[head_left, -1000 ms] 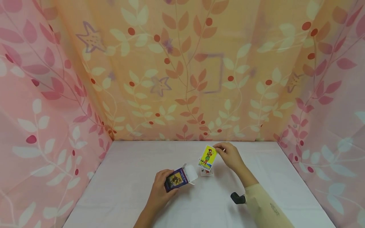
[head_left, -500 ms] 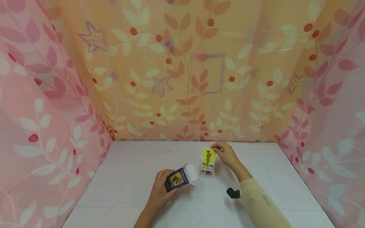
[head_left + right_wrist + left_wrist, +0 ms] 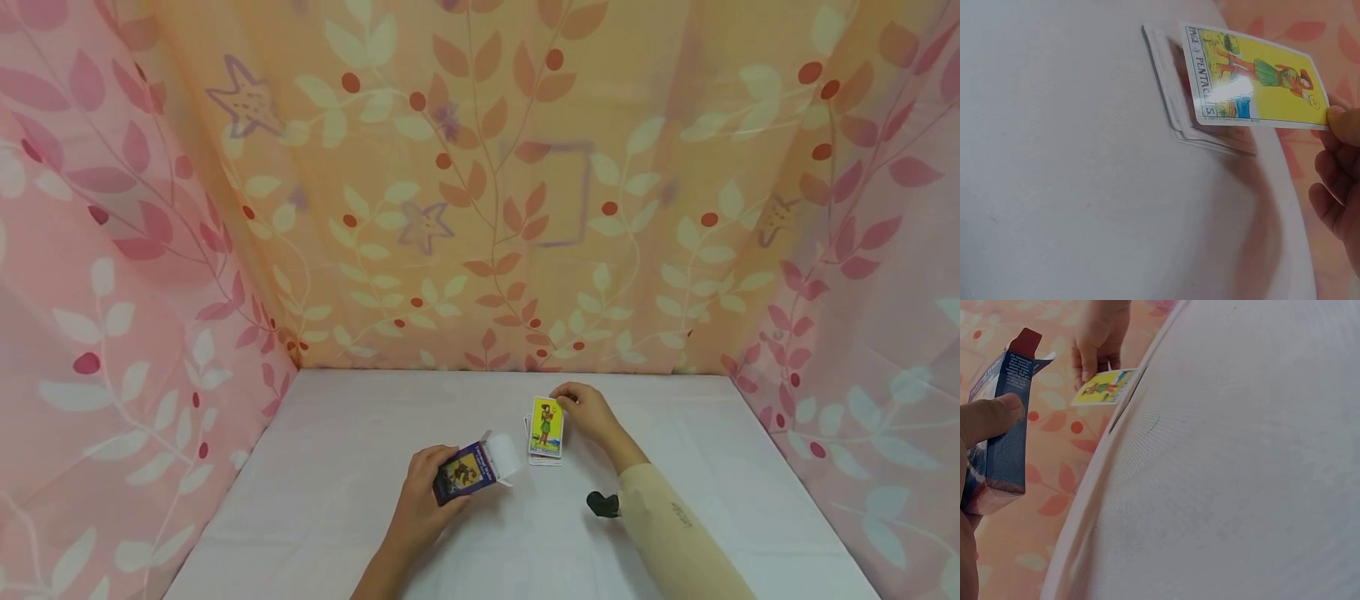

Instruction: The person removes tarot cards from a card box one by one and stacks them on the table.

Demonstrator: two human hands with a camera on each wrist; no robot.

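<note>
A yellow tarot card point(image 3: 1266, 78) lettered "Page of Pentacles" is pinched at one corner by my right hand point(image 3: 588, 411). It hovers face up just over a small stack of cards point(image 3: 1169, 94) on the white table. In the head view the card point(image 3: 547, 427) covers most of that stack, whose lower edge point(image 3: 545, 462) shows beneath it. My left hand point(image 3: 425, 496) grips a dark blue card box point(image 3: 463, 475) with a picture on its front. The box's white end flap point(image 3: 502, 455) stands open toward the stack. In the left wrist view, my thumb presses the box's side point(image 3: 1010, 444).
The white-covered table point(image 3: 330, 467) meets an orange leaf-patterned curtain point(image 3: 480, 250) at the back. Pink curtains hang at the left point(image 3: 112, 333) and right point(image 3: 877, 333). A black device point(image 3: 603, 504) sticks out by the right sleeve point(image 3: 667, 525).
My right hand has brought the yellow card down and toward me, straightening it over the stack. The left hand and the box have stayed in place.
</note>
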